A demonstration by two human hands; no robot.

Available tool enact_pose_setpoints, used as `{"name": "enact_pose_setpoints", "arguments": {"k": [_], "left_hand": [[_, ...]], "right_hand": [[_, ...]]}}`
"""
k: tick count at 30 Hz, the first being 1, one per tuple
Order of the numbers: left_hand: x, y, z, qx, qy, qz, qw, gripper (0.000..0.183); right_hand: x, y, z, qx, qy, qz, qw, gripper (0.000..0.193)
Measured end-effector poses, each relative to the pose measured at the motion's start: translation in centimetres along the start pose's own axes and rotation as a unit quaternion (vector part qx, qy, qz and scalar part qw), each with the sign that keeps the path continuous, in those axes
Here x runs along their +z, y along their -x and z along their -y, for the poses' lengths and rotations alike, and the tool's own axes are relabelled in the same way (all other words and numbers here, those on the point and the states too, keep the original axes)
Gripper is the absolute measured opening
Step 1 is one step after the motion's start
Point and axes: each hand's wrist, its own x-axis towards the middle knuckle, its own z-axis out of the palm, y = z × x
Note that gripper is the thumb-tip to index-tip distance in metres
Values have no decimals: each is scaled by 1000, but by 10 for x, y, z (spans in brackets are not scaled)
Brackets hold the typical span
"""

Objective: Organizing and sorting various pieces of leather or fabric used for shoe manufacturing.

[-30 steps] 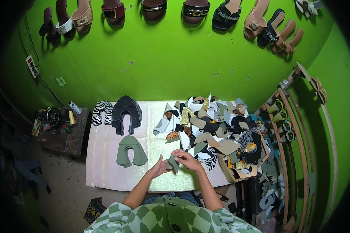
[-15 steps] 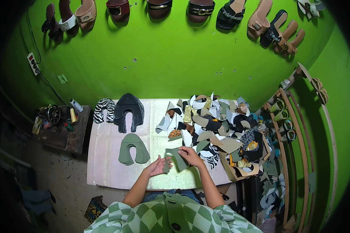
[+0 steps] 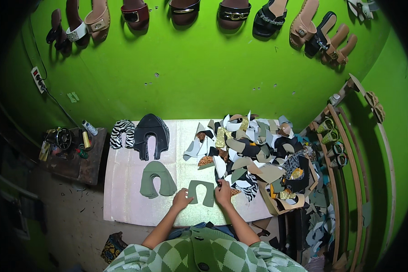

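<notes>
A single olive-green U-shaped piece (image 3: 201, 185) lies flat on the table in front of me, its two legs pointing toward me. My left hand (image 3: 182, 199) holds its left leg with the fingertips. Beside the right leg, my right hand (image 3: 222, 194) has its fingers curled, and a small dark thing shows at them; I cannot tell what it is. Left of my hands rests a stack of like green U-shaped pieces (image 3: 157, 174). Behind that stack are a black U-shaped stack (image 3: 152, 126) and a zebra-striped U-shaped stack (image 3: 122, 129).
A heap of mixed scraps (image 3: 249, 147) covers the right of the pale table (image 3: 140, 213), with a scrap-filled cardboard box (image 3: 276, 206) at its corner. Left stands a small dark table (image 3: 86, 165) with thread spools. A wooden rack (image 3: 344, 181) is at right; sandals (image 3: 184, 13) line the green wall.
The green U-shaped piece has gone from being held up and bent between my hands to lying flat on the table. My right hand has let go of it and sits beside it.
</notes>
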Motion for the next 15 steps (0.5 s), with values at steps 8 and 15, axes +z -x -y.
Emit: {"name": "enact_pose_setpoints", "arguments": {"k": [8,15], "left_hand": [[-1,-6,-15,49,-170,-73,982,53],[-4,-15,-21,11,-152,-62,986,42]], "right_hand": [[-37,-34,-12,36,216,-99,971,42],[-40,-48,-35,46,186,-71,979,39]]}}
